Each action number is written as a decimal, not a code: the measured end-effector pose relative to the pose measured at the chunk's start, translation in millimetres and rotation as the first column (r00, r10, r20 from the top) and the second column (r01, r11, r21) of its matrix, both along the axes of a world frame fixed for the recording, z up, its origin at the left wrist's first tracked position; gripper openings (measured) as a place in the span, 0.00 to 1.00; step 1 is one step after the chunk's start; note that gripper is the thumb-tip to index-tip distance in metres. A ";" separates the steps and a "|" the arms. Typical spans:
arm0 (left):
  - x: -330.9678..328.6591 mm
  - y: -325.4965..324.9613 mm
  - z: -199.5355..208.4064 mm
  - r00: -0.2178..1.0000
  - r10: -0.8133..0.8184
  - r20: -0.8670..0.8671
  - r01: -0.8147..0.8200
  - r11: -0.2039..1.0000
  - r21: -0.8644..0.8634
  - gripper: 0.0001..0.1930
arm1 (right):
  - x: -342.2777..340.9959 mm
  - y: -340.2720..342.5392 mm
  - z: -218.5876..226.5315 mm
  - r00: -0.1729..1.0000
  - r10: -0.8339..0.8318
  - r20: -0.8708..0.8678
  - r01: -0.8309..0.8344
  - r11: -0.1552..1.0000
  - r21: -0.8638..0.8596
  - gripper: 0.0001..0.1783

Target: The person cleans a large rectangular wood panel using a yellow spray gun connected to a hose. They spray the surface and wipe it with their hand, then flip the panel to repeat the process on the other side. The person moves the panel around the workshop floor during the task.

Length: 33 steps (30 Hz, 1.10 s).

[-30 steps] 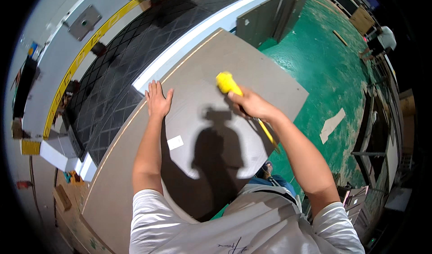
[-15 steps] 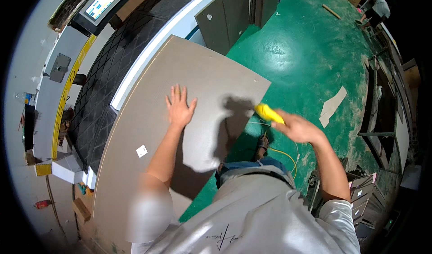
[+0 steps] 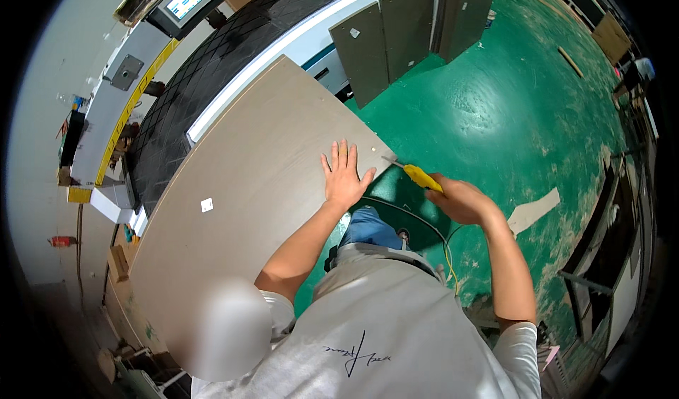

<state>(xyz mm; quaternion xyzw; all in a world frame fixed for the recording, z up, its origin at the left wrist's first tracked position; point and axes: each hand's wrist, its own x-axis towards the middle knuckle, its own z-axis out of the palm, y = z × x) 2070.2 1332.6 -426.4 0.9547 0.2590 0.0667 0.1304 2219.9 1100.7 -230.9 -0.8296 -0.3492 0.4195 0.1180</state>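
The left hand [image 3: 344, 183] lies flat on the panel [image 3: 269, 151], fingers spread and gripping nothing; it has shifted along the panel since half a second ago and is now near the right corner, with the white label [image 3: 206, 205] well apart from it. The right hand [image 3: 461, 201] has its fingers wrapped around the yellow tool [image 3: 422, 178]. A second ago that tool was above the middle of the panel; now its thin nozzle points at the right corner, though whether they touch I cannot tell. The panel lies beside the dark tabletop's white edge [image 3: 237, 91], and a hose [image 3: 417, 219] curves over the green floor [image 3: 488, 102] below the tool.
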 end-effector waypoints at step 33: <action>125.0 287.9 -20.5 0.674 0.727 0.133 -0.726 0.685 -0.059 0.42 | 224.7 443.0 -76.4 0.902 0.414 -0.123 -0.363 0.881 0.305 0.26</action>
